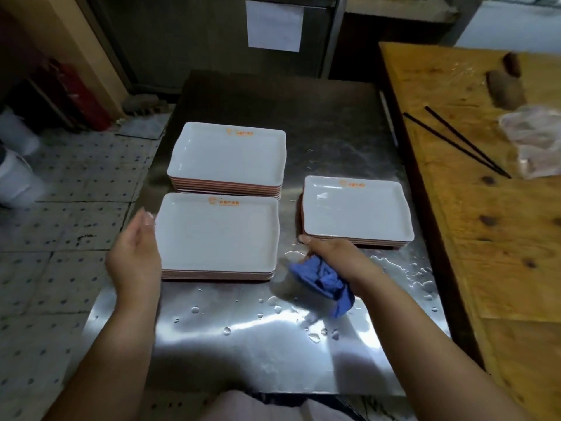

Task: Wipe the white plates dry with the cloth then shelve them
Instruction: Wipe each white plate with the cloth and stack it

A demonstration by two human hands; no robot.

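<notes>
On the wet steel bench [273, 344] I count three stacks of white rectangular plates [217, 235]. Beside the nearest stack my left hand [133, 253] hovers with a wide, empty grip; my right hand [337, 256] bunches one crumpled blue cloth [324, 281]. Puddles could, I judge, re-wet plates or let them slip.

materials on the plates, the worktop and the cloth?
Plates: glossy white top over pinkish edges, likely melamine, though ceramic is possible. Worktop: brushed stainless steel by its streaky reflections and beaded water. Cloth: soft blue fabric, crumpled in the right hand; the weave is too blurred to tell.
</notes>
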